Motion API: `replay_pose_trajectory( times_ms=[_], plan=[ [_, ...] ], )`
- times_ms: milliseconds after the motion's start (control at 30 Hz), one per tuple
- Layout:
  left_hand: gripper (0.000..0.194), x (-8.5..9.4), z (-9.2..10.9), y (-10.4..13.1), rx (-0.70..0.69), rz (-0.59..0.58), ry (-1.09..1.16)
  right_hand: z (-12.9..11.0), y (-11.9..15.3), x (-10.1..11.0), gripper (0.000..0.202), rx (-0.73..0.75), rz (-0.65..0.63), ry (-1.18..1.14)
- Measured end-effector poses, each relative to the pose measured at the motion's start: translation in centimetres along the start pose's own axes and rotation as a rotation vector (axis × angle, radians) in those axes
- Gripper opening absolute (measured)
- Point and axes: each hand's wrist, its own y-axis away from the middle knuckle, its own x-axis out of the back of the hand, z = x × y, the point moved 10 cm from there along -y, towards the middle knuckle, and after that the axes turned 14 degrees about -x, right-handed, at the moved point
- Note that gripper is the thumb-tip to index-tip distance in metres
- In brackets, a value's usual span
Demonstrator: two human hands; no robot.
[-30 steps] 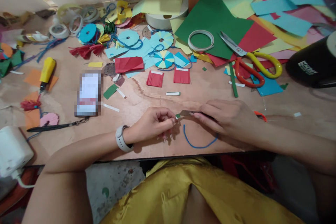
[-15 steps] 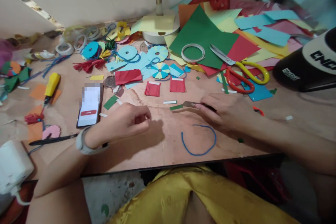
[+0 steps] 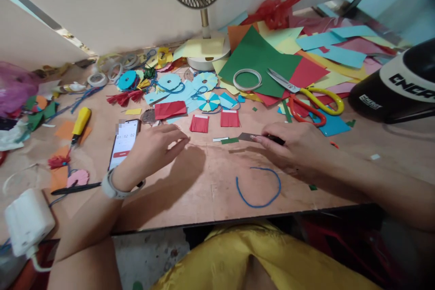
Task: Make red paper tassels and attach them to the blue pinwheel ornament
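Observation:
My right hand [image 3: 283, 145] is closed round a craft knife [image 3: 249, 137], whose blade tip lies beside a small green strip [image 3: 229, 141]. A white strip [image 3: 220, 139] sits at the strip's left end. Over the phone [image 3: 123, 145], my left hand [image 3: 159, 147] hovers with its fingers loosely apart and nothing seen in them. Two red fringed paper pieces [image 3: 199, 123] [image 3: 230, 118] lie above the strips. Below the knife, a blue string [image 3: 258, 206] curves on the table.
Scissors [image 3: 316, 99], a tape ring [image 3: 247, 79] and coloured paper [image 3: 254, 59] cover the back right, near a black tumbler [image 3: 374, 90]. A fan [image 3: 205, 22] stands behind. At left are a yellow-handled tool [image 3: 81, 122] and a white adapter [image 3: 30, 222].
The camera view has tilted up, showing more of the fan. My left hand has moved slightly left and its fingers have loosened. The green strip now touches or overlaps the white one.

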Motion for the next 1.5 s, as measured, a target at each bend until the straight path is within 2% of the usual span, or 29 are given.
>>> replay_pose_trajectory(
  times_ms=[133,233,333,433,633,833,1000,1200,1267,1333,1367,1433,1467,1500],
  plan=[
    [0.027,-2.4,1.1,-1.0,0.046,0.067,0.389,-0.2,0.0,-0.1,0.037,0.004,-0.012,-0.026],
    [0.026,-4.4,1.1,-1.8,0.103,0.066,0.644,-0.2,-0.2,0.3,0.039,0.004,0.002,-0.057],
    [0.029,-4.9,0.6,-2.9,0.147,0.094,0.790,0.2,-0.5,0.4,0.040,-0.017,0.006,-0.083],
    [0.030,-4.7,0.2,-4.3,0.171,0.103,0.871,1.1,-0.9,0.5,0.038,-0.074,0.012,-0.090],
    [0.031,-6.1,1.2,-5.5,0.293,-0.025,1.056,1.0,-1.0,1.0,0.035,-0.065,0.033,-0.094],
    [0.027,-7.3,1.3,-5.5,0.361,0.022,1.205,1.1,-1.1,0.9,0.032,-0.068,0.029,-0.120],
    [0.026,-7.0,1.1,-5.7,0.340,0.031,1.187,1.3,-1.1,0.6,0.034,-0.085,0.022,-0.149],
    [0.029,-6.0,0.4,-5.6,0.302,0.029,1.234,1.9,-1.8,0.3,0.037,-0.167,-0.076,-0.350],
    [0.029,-5.1,-0.9,-6.0,0.307,0.060,1.180,2.4,-2.0,0.1,0.037,-0.198,-0.094,-0.406],
    [0.029,-3.3,-3.3,-6.8,0.305,0.152,0.997,2.9,-2.1,0.0,0.035,-0.210,-0.093,-0.430],
    [0.029,-1.8,-4.7,-7.5,0.298,0.224,0.848,2.9,-2.2,0.0,0.034,-0.209,-0.089,-0.430],
    [0.030,1.6,-7.1,-9.1,0.255,0.365,0.412,2.7,-2.2,0.0,0.032,-0.187,-0.088,-0.418],
    [0.031,2.8,-7.7,-10.3,0.215,0.373,0.168,2.6,-2.3,0.0,0.032,-0.179,-0.086,-0.408],
    [0.033,3.1,-8.3,-11.6,0.190,0.328,-0.042,2.5,-2.3,0.0,0.032,-0.179,-0.089,-0.395]
  ],
)
